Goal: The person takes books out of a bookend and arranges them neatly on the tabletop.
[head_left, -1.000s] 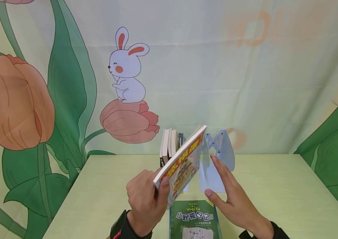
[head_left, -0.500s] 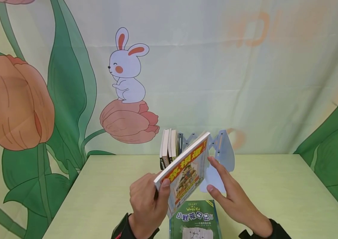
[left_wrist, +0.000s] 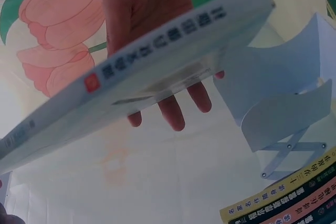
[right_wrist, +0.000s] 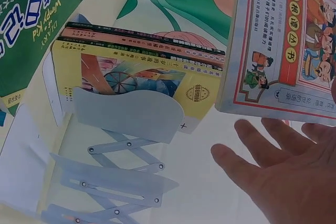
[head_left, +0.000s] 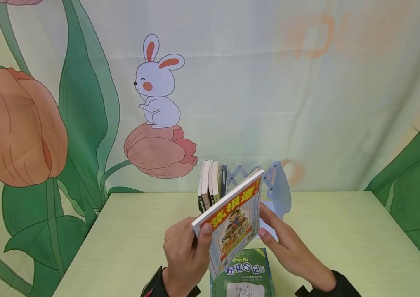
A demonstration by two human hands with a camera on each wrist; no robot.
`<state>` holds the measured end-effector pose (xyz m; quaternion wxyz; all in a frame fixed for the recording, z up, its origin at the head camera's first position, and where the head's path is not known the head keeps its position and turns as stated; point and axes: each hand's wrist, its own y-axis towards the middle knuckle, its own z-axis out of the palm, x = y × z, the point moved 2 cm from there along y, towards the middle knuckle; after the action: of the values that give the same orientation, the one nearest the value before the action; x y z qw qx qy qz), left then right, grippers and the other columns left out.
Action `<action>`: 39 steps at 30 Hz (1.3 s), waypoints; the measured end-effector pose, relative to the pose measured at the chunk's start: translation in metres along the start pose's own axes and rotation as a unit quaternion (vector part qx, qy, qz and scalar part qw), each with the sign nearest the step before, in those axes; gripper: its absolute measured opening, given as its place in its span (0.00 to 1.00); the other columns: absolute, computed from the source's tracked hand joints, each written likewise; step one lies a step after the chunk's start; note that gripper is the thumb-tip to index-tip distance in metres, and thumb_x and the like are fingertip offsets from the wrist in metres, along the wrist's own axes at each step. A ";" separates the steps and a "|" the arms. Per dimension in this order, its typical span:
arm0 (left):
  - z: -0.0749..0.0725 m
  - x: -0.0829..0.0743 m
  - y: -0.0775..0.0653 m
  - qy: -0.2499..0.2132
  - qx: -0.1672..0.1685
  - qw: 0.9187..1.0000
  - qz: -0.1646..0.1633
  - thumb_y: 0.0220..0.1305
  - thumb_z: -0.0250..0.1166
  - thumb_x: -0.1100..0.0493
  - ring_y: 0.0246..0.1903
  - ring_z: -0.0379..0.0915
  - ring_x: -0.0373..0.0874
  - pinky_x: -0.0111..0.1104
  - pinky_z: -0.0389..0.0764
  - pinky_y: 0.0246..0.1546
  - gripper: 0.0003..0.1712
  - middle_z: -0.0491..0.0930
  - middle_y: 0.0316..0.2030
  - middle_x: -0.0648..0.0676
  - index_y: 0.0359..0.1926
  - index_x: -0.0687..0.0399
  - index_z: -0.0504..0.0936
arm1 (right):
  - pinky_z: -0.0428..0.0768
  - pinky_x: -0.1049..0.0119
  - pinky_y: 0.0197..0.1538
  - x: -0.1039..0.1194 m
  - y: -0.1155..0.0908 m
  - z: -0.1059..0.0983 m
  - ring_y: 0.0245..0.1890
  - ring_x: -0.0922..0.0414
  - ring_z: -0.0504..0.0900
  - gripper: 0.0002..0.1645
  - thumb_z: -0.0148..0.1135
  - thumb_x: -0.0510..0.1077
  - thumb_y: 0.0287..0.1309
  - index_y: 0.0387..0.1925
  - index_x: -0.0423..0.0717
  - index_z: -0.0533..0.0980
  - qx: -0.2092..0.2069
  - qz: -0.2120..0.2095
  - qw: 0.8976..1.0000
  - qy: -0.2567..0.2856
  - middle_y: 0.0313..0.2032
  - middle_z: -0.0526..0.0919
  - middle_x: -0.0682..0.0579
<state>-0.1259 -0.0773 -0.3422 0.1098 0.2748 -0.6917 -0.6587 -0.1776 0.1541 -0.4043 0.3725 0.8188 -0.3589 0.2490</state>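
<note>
My left hand (head_left: 185, 255) grips a thin paperback book (head_left: 237, 225) by its left edge, thumb on the illustrated front cover. The book is held tilted above the table; its red title band and cartoon figures face me. In the left wrist view its spine (left_wrist: 163, 40) shows, with fingertips reaching past the far side. My right hand (head_left: 288, 247) is at the book's right edge, fingers extended, fingertips right beside the cover; in the right wrist view this hand (right_wrist: 283, 166) lies just off the book's edge. Beneath lies a green Diary of a Wimpy Kid book (head_left: 248, 272), partly hidden.
Behind the held book stands a pale blue expandable bookend rack (head_left: 279, 187) with slotted crossbars. Several upright books (head_left: 208, 181) stand at its left end. A printed cloth backdrop (head_left: 306, 103) with tulips and a rabbit hangs behind the pale table (head_left: 343, 231).
The held book has come slightly lower and to the right, turning its cover more toward me. My right hand has come up to its right edge.
</note>
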 end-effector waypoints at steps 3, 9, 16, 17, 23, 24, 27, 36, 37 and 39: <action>0.000 0.000 -0.002 -0.001 0.008 1.000 -0.024 0.77 0.49 0.50 0.13 0.65 0.35 0.19 0.61 0.17 0.22 0.76 0.18 0.51 0.37 0.63 0.81 | 0.74 0.52 0.63 -0.001 0.000 0.001 0.67 0.53 0.72 0.38 0.48 0.38 0.72 0.77 0.60 0.48 0.007 -0.002 1.000 0.010 0.70 0.68 0.50; -0.001 0.003 -0.006 -0.014 0.025 0.995 -0.098 0.76 0.50 0.51 0.14 0.73 0.36 0.20 0.68 0.18 0.22 0.83 0.21 0.55 0.39 0.64 0.82 | 0.79 0.60 0.54 -0.002 -0.001 0.002 0.57 0.58 0.79 0.37 0.47 0.36 0.73 0.76 0.60 0.49 0.017 -0.001 0.999 0.049 0.59 0.79 0.46; 0.001 0.007 -0.007 -0.047 0.020 0.985 -0.167 0.72 0.56 0.63 0.21 0.84 0.42 0.28 0.82 0.24 0.11 0.87 0.28 0.62 0.42 0.65 0.82 | 0.82 0.63 0.45 -0.002 -0.003 0.004 0.51 0.61 0.82 0.37 0.46 0.34 0.72 0.76 0.57 0.49 0.016 -0.014 0.996 0.084 0.56 0.81 0.41; 0.001 0.008 -0.007 -0.052 0.018 0.983 -0.174 0.71 0.56 0.64 0.21 0.84 0.42 0.29 0.82 0.24 0.10 0.87 0.29 0.62 0.43 0.65 0.82 | 0.82 0.63 0.44 -0.003 -0.004 0.004 0.50 0.61 0.83 0.37 0.46 0.34 0.72 0.76 0.57 0.49 0.013 -0.012 0.996 0.086 0.55 0.81 0.41; 0.004 0.015 -0.008 -0.087 0.007 0.971 -0.222 0.71 0.56 0.64 0.23 0.84 0.40 0.29 0.83 0.26 0.10 0.87 0.32 0.61 0.45 0.64 0.82 | 0.84 0.63 0.37 -0.001 -0.006 0.006 0.38 0.62 0.86 0.34 0.44 0.33 0.73 0.75 0.52 0.52 -0.008 -0.003 0.994 0.105 0.46 0.85 0.40; 0.004 0.016 -0.008 -0.093 0.005 0.968 -0.234 0.71 0.56 0.64 0.23 0.84 0.39 0.29 0.83 0.26 0.10 0.87 0.32 0.61 0.46 0.63 0.82 | 0.84 0.63 0.35 -0.001 -0.007 0.006 0.37 0.62 0.87 0.33 0.44 0.33 0.73 0.75 0.50 0.53 -0.012 -0.006 0.994 0.110 0.44 0.85 0.40; 0.005 0.021 -0.010 -0.104 0.001 0.960 -0.259 0.71 0.56 0.64 0.24 0.83 0.37 0.29 0.83 0.26 0.10 0.87 0.32 0.60 0.47 0.62 0.82 | 0.84 0.63 0.33 0.002 -0.008 0.006 0.34 0.62 0.87 0.31 0.42 0.32 0.73 0.73 0.48 0.55 -0.026 -0.014 0.992 0.124 0.42 0.85 0.39; 0.006 0.029 -0.011 -0.131 0.004 0.946 -0.296 0.72 0.54 0.66 0.23 0.82 0.37 0.30 0.83 0.25 0.11 0.86 0.31 0.61 0.48 0.63 0.81 | 0.83 0.61 0.28 0.008 -0.011 0.005 0.29 0.62 0.87 0.27 0.41 0.30 0.72 0.70 0.43 0.59 -0.069 -0.025 0.988 0.138 0.39 0.85 0.37; 0.006 0.030 -0.011 -0.137 0.005 0.943 -0.304 0.72 0.54 0.66 0.23 0.82 0.37 0.31 0.83 0.25 0.11 0.86 0.31 0.61 0.48 0.63 0.80 | 0.83 0.61 0.27 0.009 -0.011 0.005 0.29 0.62 0.87 0.27 0.40 0.30 0.73 0.70 0.43 0.59 -0.073 -0.024 0.987 0.142 0.39 0.85 0.36; 0.007 0.031 -0.011 -0.151 0.012 0.934 -0.323 0.73 0.53 0.65 0.23 0.82 0.38 0.32 0.83 0.26 0.11 0.85 0.32 0.61 0.49 0.62 0.80 | 0.82 0.60 0.26 0.010 -0.012 0.005 0.28 0.62 0.86 0.26 0.40 0.30 0.73 0.69 0.41 0.59 -0.079 -0.023 0.986 0.148 0.39 0.84 0.35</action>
<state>-0.1525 -0.0875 -0.3606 -0.2179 0.3816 -0.5820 -0.6842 -0.1616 0.1518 -0.4057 0.4910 0.7490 -0.2995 0.3291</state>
